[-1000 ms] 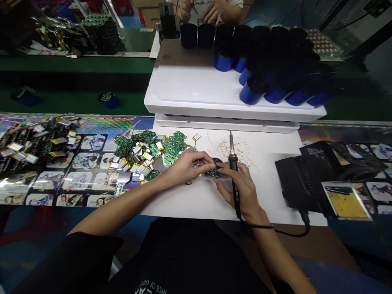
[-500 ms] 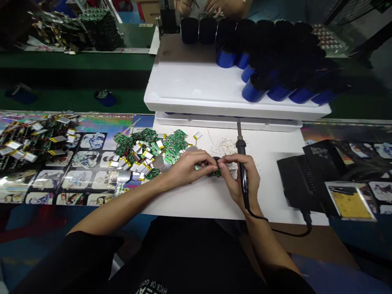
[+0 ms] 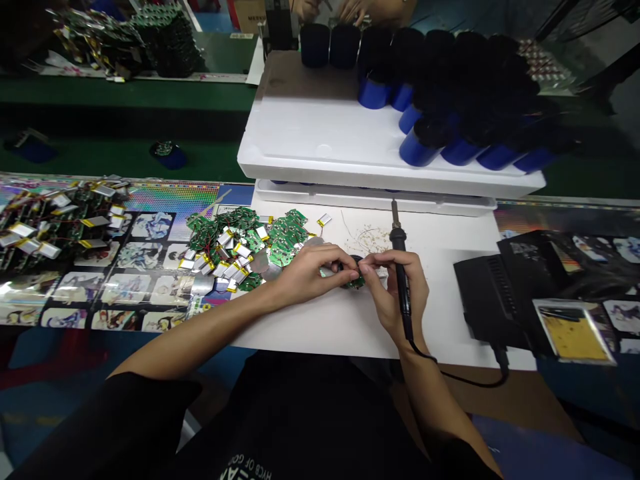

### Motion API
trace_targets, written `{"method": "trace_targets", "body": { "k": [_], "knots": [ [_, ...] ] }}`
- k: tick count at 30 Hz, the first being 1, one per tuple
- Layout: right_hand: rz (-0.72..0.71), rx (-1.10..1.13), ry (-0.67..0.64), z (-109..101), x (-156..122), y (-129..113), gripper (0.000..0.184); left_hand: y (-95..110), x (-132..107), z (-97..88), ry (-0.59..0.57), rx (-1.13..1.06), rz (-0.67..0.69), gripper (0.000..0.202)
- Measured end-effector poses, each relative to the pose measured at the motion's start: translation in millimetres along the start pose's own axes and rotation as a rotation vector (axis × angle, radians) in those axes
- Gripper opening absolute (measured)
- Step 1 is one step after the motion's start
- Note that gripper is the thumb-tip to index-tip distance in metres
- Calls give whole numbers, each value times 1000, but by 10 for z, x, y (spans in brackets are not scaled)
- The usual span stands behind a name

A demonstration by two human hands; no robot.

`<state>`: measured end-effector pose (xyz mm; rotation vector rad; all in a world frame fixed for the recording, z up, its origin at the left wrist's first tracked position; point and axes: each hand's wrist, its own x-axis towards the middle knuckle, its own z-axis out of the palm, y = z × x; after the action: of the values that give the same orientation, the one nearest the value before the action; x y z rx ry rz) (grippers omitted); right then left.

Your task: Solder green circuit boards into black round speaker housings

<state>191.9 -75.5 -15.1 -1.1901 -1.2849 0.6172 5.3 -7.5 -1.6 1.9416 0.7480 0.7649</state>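
Hands meet near the middle of the white work sheet [image 3: 320,327], both on one small circuit board [image 3: 356,283], green, seated on a dark round part that is mostly hidden. Left hand [image 3: 313,270]: thumb and forefinger closed in a tight pinch on the board's left edge, other fingers curled loose above the sheet. Right hand [image 3: 395,293]: thumb and forefinger tips pinched at the board's right edge, remaining fingers wrapped round the handle of a soldering iron [image 3: 400,267], which lies along the palm with its tip aimed at the sheet's far edge, clear of the board. Exactly what the fingertips grip between them is too small to tell, possibly a wire. Iron cable [image 3: 470,381] loops off the sheet's near edge to a black soldering station [image 3: 483,293] at its right edge. Solder scraps [image 3: 373,237] are scattered toward the sheet's far side; a pile of green boards with silver battery cells [image 3: 240,247] spills over its left edge, and a second pile [image 3: 45,227] lies well left of it. White foam tray [image 3: 320,147] overhangs the sheet's far edge, carrying blue cylinders [image 3: 415,150]. Another person's hands [image 3: 350,10] work far beyond that. Judgement on doing this well: hold the board flat and braced against the sheet, pinch only at the edges, leave the hot tip pointed away from both sets of fingers and the foam, and don't let the cable drag the wrist while the small part is aligned.
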Motion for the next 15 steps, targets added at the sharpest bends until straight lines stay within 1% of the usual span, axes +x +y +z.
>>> {"method": "trace_targets", "body": {
  "k": [7,11,15],
  "knots": [
    [14,-5,36,3,0,-5,27,-4,5,15,88,-37,-49,18],
    [2,3,7,3,-24,9,28,-8,14,-2,78,-76,-90,16],
    [-47,-59,-26,-9,-64,13,27,-14,15,-13,47,-128,-137,19]
  ]
}}
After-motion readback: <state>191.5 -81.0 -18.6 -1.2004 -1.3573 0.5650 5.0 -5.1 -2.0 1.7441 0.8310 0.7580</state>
